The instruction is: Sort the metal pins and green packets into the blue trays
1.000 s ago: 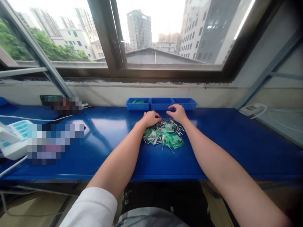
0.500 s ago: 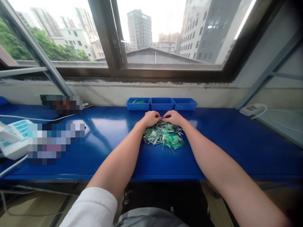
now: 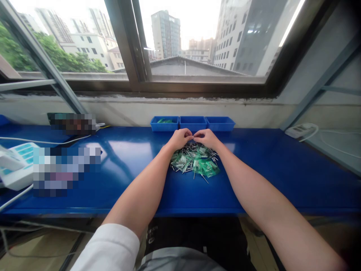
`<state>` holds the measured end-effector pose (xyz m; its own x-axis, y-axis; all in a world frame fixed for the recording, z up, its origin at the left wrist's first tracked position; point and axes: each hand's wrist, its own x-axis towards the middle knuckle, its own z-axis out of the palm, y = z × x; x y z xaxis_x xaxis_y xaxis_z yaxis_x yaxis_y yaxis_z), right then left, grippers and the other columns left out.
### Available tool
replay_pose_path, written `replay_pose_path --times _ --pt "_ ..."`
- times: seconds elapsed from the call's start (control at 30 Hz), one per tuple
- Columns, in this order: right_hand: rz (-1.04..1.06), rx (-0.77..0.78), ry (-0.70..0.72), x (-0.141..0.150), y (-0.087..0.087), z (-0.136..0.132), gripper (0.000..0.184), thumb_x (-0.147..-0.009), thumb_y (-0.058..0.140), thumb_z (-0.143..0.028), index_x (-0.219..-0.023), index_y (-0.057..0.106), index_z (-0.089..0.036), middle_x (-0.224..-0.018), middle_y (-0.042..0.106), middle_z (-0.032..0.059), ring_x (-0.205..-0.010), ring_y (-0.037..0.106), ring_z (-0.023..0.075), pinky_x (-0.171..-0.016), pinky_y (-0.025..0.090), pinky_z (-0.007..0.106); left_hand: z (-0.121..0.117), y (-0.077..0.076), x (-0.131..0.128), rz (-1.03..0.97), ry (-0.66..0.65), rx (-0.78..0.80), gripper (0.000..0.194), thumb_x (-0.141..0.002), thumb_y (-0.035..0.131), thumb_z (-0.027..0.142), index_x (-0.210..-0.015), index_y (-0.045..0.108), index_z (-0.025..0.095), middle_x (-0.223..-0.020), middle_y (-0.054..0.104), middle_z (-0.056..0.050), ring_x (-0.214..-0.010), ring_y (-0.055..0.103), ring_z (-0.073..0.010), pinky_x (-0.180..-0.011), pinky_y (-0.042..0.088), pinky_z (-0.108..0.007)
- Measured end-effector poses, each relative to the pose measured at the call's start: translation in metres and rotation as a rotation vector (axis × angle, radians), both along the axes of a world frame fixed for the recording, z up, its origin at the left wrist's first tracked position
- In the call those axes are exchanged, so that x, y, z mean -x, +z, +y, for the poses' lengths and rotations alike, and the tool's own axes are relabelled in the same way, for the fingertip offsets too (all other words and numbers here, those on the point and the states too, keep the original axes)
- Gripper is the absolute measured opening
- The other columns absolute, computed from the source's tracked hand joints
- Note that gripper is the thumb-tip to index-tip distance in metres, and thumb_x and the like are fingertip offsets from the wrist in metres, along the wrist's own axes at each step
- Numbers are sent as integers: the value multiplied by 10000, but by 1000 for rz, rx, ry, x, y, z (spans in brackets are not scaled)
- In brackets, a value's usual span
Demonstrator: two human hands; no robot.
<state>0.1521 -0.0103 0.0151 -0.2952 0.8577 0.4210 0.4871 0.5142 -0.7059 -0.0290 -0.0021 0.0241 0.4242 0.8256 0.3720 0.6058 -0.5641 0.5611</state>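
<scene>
A heap of thin metal rivet-like pins [image 3: 184, 165] lies on the blue table, mixed with green plastic bags [image 3: 207, 167] that have pins inside. Over the heap's far edge, my left hand [image 3: 181, 137] is closed in a pinch. Facing it, my right hand [image 3: 207, 137] pinches too, and the fingertips of both hands nearly meet. Whatever sits between the fingers is too small to make out. Just beyond my hands stand three blue bins: the left bin [image 3: 165, 128] has green bags in it, beside the middle bin [image 3: 193, 124] and the right bin [image 3: 220, 124].
The blue table [image 3: 126, 188] runs along a wall under a window. To the left are a white device with light-blue panels [image 3: 22, 156], a cable and blurred-out items. A white power strip [image 3: 301, 130] lies at the far right, near a grey metal frame.
My right hand has come down and left from near the right bin to meet my left hand. Both hands have since lifted slightly off the heap, their fingers pinched together.
</scene>
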Motion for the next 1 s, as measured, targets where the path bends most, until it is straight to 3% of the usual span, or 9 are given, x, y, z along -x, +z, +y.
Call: replay_pose_path --times 0.13,0.27,0.6,0.8,1.0 --pt "36 1 13 0 1 1 272 -662 656 -265 -904 721 -157 -794 701 36 -662 578 148 -631 453 267 1 -2 1 -54 6 13 180 -761 601 327 -871 592 185 -707 656 9 -669 582 -144 -612 427 -256" --pt "-5 14 34 -1 1 1 208 -661 663 -271 -831 732 -174 -760 699 19 -658 580 149 -643 450 268 1 -2 2 -52 5 37 204 -763 596 337 -894 569 182 -706 647 12 -666 576 -141 -612 433 -257" --pt "-26 -11 -127 -1 -1 4 203 -757 578 -309 -790 699 -149 -734 691 46 -657 594 160 -618 428 261 1 -2 1 -94 -25 -21 179 -782 567 288 -875 663 168 -855 699 -38 -772 616 -162 -720 475 -269" --pt "-88 -5 -133 1 2 2 281 -803 510 -343 -656 657 -154 -641 659 31 -600 569 146 -596 406 259 1 0 1 -55 -2 -26 178 -792 545 240 -867 690 169 -875 711 -36 -797 624 -173 -768 476 -275" --pt "178 45 -45 2 2 2 196 -689 627 -322 -778 665 -152 -715 679 41 -666 610 160 -656 464 280 0 0 -1 -24 49 -60 191 -813 507 204 -860 687 161 -863 708 -41 -777 617 -171 -759 466 -269"
